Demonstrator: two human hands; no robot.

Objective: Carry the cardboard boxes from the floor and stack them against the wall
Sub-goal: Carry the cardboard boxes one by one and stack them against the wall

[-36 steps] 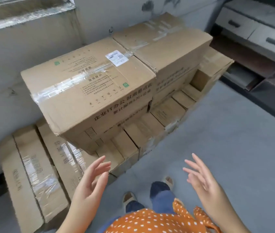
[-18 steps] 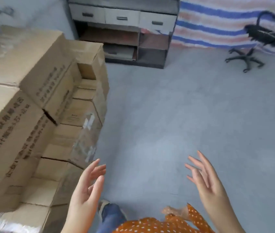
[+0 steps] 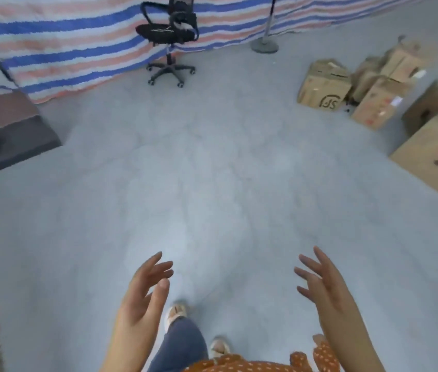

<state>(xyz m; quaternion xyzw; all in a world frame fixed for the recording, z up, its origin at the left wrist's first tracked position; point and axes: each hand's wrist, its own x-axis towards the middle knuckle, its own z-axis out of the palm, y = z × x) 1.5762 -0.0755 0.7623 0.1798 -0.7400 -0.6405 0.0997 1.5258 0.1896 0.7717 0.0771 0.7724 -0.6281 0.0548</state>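
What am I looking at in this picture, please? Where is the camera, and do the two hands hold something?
There is no machine here. A person wears a camera on the head, which looks forward and down. The left hand and the right hand are raised, fingers spread, and hold nothing. Below them you see jeans and shoes. On the grey floor, at the right, stand several cardboard boxes, blurred at the edge. Farther back stands a black office chair before a striped tarpaulin. At the left edge is dark furniture.
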